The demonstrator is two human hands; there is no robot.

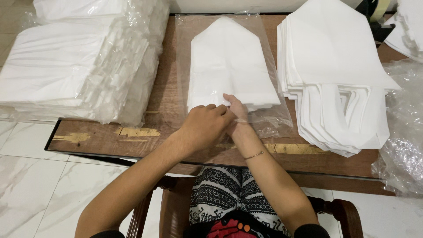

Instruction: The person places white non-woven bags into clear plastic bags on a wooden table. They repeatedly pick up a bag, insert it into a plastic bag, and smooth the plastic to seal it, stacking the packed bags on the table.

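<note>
1. Left hand (pixel 205 125) is curled over the open end of the clear plastic sleeve (pixel 264 119), gripping it.
2. Right hand (pixel 237 115) pinches the folded white bag (pixel 229 66) inside it, mid-table (pixel 167 88).
3. A stack of white bags (pixel 335 53) sits just to the right.

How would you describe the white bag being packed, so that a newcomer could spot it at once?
Start at the wooden table. Between the wrapped bundles and the loose stack lies one folded white bag, at both hands' fingers. It alone sits singly inside a flat clear sleeve, its top pointed.
</note>
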